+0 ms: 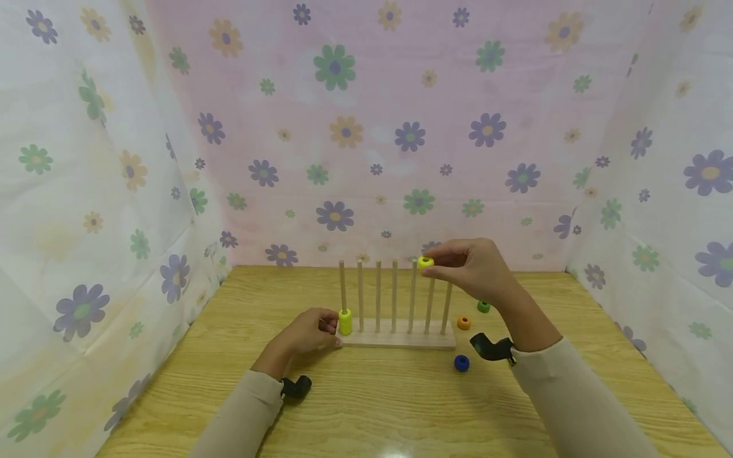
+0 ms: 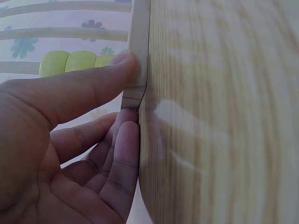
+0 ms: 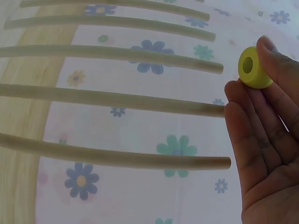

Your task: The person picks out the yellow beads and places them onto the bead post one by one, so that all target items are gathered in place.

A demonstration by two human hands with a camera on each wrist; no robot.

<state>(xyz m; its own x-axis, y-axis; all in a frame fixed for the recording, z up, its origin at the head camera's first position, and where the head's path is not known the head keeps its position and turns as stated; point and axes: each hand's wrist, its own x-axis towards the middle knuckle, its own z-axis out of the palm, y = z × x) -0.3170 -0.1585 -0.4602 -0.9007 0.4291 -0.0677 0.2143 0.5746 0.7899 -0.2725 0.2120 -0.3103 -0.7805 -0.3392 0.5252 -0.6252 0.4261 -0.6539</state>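
Note:
A wooden peg rack (image 1: 395,338) with several upright pegs stands on the table. My left hand (image 1: 309,332) holds the left end of its base, the thumb (image 2: 107,77) along one face and the fingertips at the end and underside edge. Three yellow beads (image 2: 80,60) are stacked on the leftmost peg beside that hand. Up at the peg tops, my right hand (image 1: 481,270) pinches one more yellow bead (image 3: 262,77) between thumb and fingers. This bead is off the pegs, its hole facing the tips' side, and in the head view it overlaps the right-hand pegs.
To the right of the rack lie a blue bead (image 1: 461,363), an orange bead (image 1: 464,323) and a green bead (image 1: 483,306), below the right forearm. Flowered cloth (image 1: 372,114) hangs behind the table (image 1: 366,401) and on both sides. A black wrist camera mount (image 1: 296,387) sits at the left cuff.

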